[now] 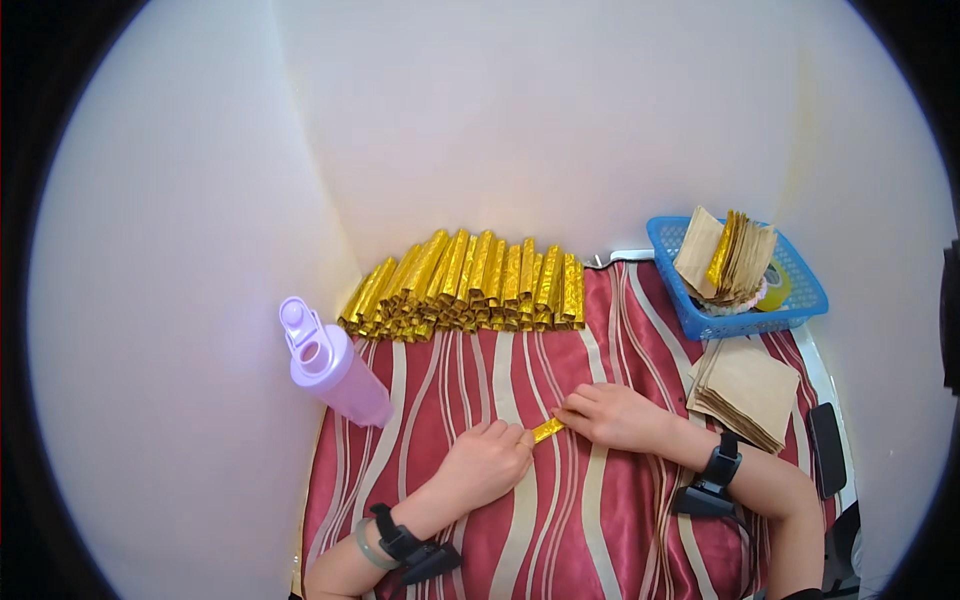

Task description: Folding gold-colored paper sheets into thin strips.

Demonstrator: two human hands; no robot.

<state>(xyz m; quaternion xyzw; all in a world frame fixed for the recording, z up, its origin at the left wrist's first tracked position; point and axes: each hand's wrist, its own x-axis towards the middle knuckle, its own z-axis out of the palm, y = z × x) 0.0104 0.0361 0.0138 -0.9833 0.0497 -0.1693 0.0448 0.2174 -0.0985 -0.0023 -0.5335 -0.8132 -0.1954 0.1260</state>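
Note:
A narrow folded strip of shiny gold foil paper (547, 430) spans the gap between my two hands, low over the striped red cloth. My left hand (487, 462) is closed on its left end, with the fingertips partly hidden behind the knuckles. At the other end, my right hand (618, 416) pinches the strip between thumb and fingers. Beyond them, against the back wall, lies a stacked pile of folded gold foil paper tubes (465, 275), their hollow ends facing me.
To the left stands a lilac plastic bottle (345, 380), its lid flipped up. At the right back, a blue plastic basket (752, 325) holds brown and gold papers. Nearer are stacked brown paper sheets (748, 385) and a black phone (827, 450). Pale walls (560, 120) enclose the table.

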